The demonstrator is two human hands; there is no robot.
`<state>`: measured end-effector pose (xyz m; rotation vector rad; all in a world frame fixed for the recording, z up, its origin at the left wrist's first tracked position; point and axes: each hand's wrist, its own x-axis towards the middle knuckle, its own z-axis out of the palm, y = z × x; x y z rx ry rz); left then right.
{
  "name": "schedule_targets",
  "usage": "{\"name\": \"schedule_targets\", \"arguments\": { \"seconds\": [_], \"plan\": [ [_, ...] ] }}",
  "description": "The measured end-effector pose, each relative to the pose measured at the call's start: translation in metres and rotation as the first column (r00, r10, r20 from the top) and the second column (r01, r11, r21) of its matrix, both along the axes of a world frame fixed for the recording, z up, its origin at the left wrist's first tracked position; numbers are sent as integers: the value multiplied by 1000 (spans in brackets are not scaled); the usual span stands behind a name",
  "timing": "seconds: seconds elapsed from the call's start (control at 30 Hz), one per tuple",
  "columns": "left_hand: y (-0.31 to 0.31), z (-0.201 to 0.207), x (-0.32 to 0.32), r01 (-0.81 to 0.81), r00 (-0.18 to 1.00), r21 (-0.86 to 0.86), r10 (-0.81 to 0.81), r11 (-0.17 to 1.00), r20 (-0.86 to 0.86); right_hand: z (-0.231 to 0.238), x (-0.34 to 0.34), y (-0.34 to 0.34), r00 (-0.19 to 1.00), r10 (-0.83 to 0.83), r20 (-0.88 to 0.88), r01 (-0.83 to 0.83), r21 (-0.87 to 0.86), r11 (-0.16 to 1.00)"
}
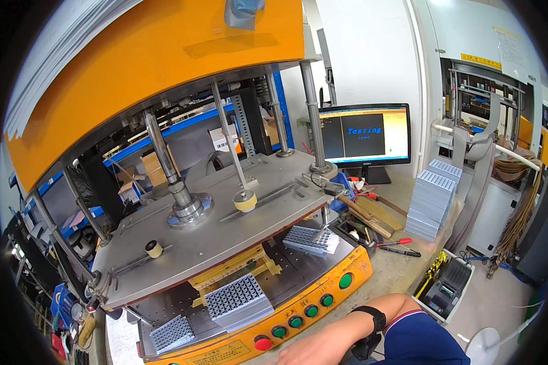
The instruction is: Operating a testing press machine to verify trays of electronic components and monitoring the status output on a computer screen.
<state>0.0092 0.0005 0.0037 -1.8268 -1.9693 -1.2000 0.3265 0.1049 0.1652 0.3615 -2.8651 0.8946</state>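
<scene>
My right forearm comes in from the lower right, with a dark blue sleeve and a black wristband. My right hand (313, 349) lies partly past the lower edge, so its fingers are hidden; it is nearest the red button (262, 343) on the orange control panel (225, 351). Of my left hand nothing shows. Behind the panel, on the bed of a press, stands a stack of grey boards (240, 302) with rows of holes. A smaller stack of similar boards (172, 334) sits to its left, and another stack (305, 239) to its right.
A grey metal press plate (164, 255) on steel columns hangs over the bed, under an orange press head (164, 55). To the right are a monitor (365, 137), a tall stack of boards (429, 204), a hammer (365, 217), pens (399, 250) and a box with a black device (447, 292).
</scene>
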Motion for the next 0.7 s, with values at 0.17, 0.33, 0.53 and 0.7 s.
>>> {"name": "schedule_targets", "arguments": {
  "seconds": [0.17,0.33,0.53,0.7],
  "plan": [
    [0,-4,-3,-9,1000,-20,9,1000,2,13,4,4,1000,-17,-5,17,11,1000],
    [-1,-5,-5,4,1000,-4,-4,1000,8,21,28,33,936,-204,-288,211,-6,977],
    [2,0,1,39,999,41,-39,998,2,49,56,71,439,-722,-535,690,-314,652],
    [-3,-5,-5,-6,1000,23,7,1000,-29,50,47,65,359,-815,-454,82,-855,513]
  ]
}}
